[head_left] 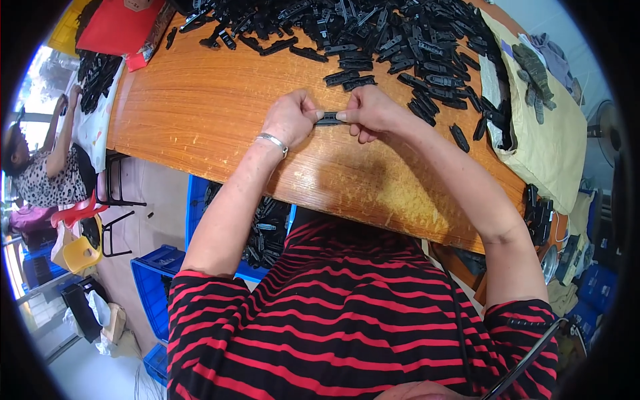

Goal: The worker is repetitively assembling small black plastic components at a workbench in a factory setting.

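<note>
Between my two hands is a small, dark, elongated plastic part (329, 119), held level just above the wooden table (200, 113). My left hand (291, 119), with a silver bracelet at the wrist, pinches its left end between thumb and fingers. At its right end, the thumb and forefinger of my right hand (371, 112) are closed on it. Just beyond my hands lie a few similar black parts (349, 79). A large heap of black plastic parts (380, 33) spreads across the far side of the table.
A pale sack (543, 147) with a grey glove (533, 77) on it stands at the right. A red packet (120, 27) lies far left. Blue crates (160, 267) stand below the table's near edge, one holding black parts. Another person (50, 157) works at the left.
</note>
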Motion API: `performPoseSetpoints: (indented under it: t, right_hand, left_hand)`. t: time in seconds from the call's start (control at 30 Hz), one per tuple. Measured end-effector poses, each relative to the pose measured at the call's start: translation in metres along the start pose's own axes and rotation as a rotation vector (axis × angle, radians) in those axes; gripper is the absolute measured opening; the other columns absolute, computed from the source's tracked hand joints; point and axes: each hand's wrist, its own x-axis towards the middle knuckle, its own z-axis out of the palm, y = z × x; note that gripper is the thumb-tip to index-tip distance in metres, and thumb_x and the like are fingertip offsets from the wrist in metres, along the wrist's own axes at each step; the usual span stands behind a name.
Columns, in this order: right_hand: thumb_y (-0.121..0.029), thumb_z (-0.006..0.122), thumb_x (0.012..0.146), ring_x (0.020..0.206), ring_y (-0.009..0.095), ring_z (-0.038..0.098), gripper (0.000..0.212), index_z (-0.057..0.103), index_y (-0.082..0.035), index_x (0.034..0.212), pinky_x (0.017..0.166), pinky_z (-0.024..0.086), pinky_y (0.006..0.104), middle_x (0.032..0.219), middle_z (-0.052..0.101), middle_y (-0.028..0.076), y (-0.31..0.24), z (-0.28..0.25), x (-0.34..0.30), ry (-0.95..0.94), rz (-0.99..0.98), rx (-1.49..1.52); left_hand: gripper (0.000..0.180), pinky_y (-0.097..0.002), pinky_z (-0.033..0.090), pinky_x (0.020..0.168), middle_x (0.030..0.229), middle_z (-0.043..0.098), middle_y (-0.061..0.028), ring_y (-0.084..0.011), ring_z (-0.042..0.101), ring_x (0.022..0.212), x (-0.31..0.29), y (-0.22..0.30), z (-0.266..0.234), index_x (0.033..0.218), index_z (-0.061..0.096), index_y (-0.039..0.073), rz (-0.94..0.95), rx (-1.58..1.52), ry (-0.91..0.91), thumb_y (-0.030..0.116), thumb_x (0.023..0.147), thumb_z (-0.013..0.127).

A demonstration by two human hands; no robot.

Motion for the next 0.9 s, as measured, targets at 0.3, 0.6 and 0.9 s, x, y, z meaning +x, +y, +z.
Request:
performPoseSetpoints:
  t: [0.3,0.6,0.9]
  right_hand:
    - [-0.01,0.064,0.092,0.049,0.012,0.06,0.014,0.054,0.001,0.088,0.043,0.045,0.0247,0.065,0.062,0.006,0.031,0.021,-0.005,0.118,-0.235,0.106]
    - [-0.02,0.066,0.087,0.077,0.028,0.064,0.024,0.058,-0.005,0.104,0.066,0.05,0.038,0.086,0.064,0.012,0.037,0.034,-0.043,0.502,-0.85,-0.313]
    - [-0.027,0.062,0.089,0.086,0.031,0.063,0.026,0.061,-0.007,0.105,0.075,0.049,0.0408,0.095,0.064,0.013,0.02,0.051,-0.059,-0.077,-0.65,-0.212]
  left_hand:
    - [0.024,-0.033,0.05,0.07,0.077,0.064,-0.0101,-0.0205,0.062,0.072,-0.028,-0.012,0.009,0.092,0.065,0.002,0.232,-0.059,0.162,0.016,0.078,0.078]
    - [0.026,-0.0265,0.049,0.065,0.086,0.064,-0.0057,-0.013,0.058,0.07,-0.07,-0.002,0.004,0.103,0.066,0.001,0.326,-0.203,0.09,0.012,0.081,0.075]
    - [0.027,-0.0255,0.048,0.082,0.098,0.063,-0.0019,-0.0097,0.057,0.09,-0.113,-0.025,-0.032,0.11,0.06,-0.003,0.143,-0.349,-0.194,0.007,0.087,0.068]
